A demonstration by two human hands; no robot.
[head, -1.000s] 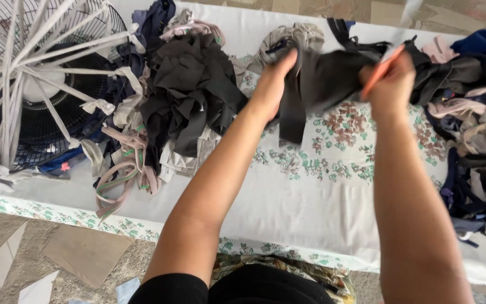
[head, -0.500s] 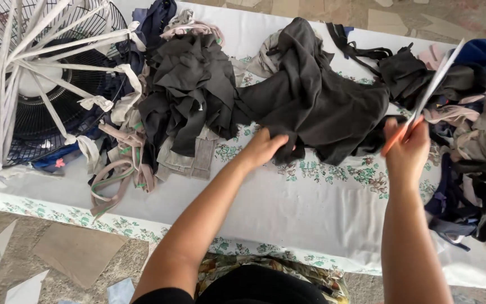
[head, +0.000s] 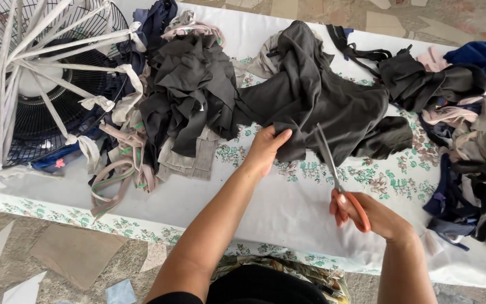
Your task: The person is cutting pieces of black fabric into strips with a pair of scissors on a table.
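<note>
One dark grey garment point(head: 322, 107) lies on the desk point(head: 288, 208), its edge pinched by the left hand point(head: 265, 149). One pair of orange-handled scissors point(head: 341, 183) sits gripped in the right hand point(head: 375, 217) fingers.

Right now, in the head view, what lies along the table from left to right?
Fan → dark scrap pile → left hand → scissors in the right hand → mixed cloth heap.

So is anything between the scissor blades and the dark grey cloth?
Nothing visible: the scissors in the right hand already reach the dark grey cloth, whose edge the left hand holds.
</note>
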